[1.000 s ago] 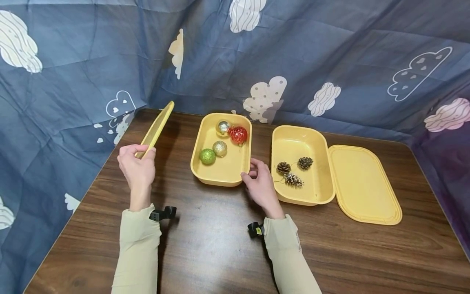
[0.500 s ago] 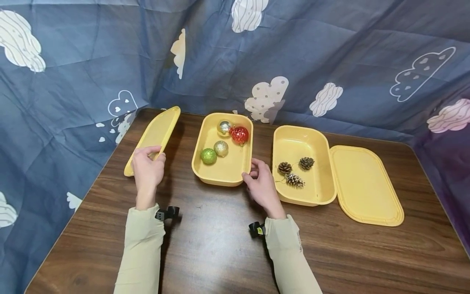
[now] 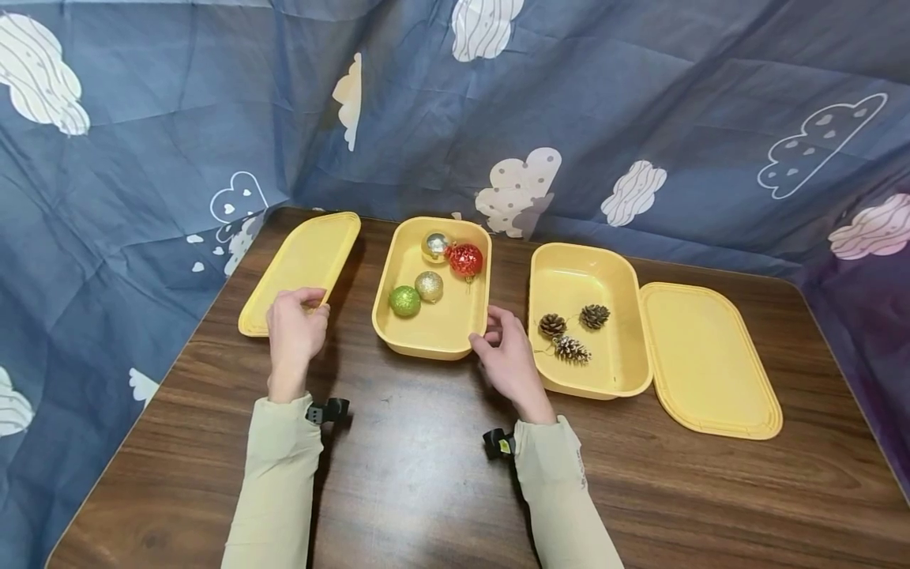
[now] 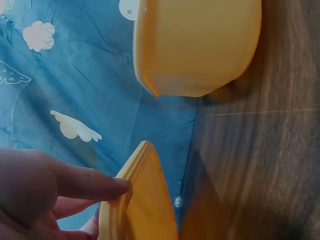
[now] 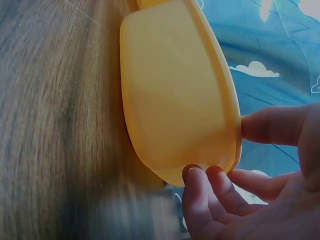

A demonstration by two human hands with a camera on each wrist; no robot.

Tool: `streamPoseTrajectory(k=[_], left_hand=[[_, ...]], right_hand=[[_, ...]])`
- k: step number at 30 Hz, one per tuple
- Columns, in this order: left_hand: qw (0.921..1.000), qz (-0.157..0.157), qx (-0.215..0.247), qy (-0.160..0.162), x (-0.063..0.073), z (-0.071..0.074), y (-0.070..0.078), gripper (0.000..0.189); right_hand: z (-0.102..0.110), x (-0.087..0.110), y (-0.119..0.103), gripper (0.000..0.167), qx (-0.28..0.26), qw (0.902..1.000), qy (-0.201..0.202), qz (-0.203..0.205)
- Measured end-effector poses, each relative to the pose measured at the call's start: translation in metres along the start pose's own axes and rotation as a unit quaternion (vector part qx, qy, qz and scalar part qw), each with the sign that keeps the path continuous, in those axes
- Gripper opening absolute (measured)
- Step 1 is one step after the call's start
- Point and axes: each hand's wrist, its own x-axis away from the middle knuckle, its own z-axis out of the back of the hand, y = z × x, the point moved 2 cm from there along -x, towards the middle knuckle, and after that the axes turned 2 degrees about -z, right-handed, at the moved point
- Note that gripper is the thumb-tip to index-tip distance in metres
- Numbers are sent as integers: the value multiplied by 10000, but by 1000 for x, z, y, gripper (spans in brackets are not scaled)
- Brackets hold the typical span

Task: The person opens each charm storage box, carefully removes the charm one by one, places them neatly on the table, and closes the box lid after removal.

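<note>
My left hand [image 3: 295, 332] pinches the edge of a yellow lid [image 3: 306, 257] at the table's far left. The lid tilts, its right side raised; in the left wrist view the thumb lies on the rim of the lid [image 4: 150, 205]. At the near right corner of a yellow box [image 3: 441, 330], my right hand [image 3: 508, 359] holds on, fingers against the outer wall and thumb at the rim, as the right wrist view shows. Inside that box lie a green ball [image 3: 405, 301], a gold ball [image 3: 430, 286], a silver ball [image 3: 435, 246] and a red ornament [image 3: 465, 259].
A second yellow box [image 3: 618, 363], holding pine cones [image 3: 572, 349], stands right of my right hand. Against its right side lies another yellow lid [image 3: 711, 356]. A blue cloud-print cloth [image 3: 412, 111] hangs behind the brown wooden table [image 3: 412, 466].
The left lid has come down from nearly upright to a shallow tilt, its top now facing up. My left hand has shifted right and slightly lower. The right hand stays at the box corner.
</note>
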Motion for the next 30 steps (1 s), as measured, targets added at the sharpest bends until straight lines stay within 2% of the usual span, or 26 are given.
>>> streamPoseTrajectory(k=[12, 21, 25, 30], left_hand=[[9961, 75, -505, -725, -1, -9, -9, 21], [9866, 89, -926, -1343, -1, -13, -13, 26], [9842, 32, -965, -1482, 0, -15, -12, 29], [9829, -193, -914, -1588, 0, -18, -12, 31]], right_hand=[[1, -1, 1, 55, 69, 10000, -14, 53], [2, 1, -2, 55, 83, 9999, -41, 59], [3, 0, -1, 56, 87, 9999, -67, 57], [2, 0, 0, 57, 76, 9999, -96, 66]])
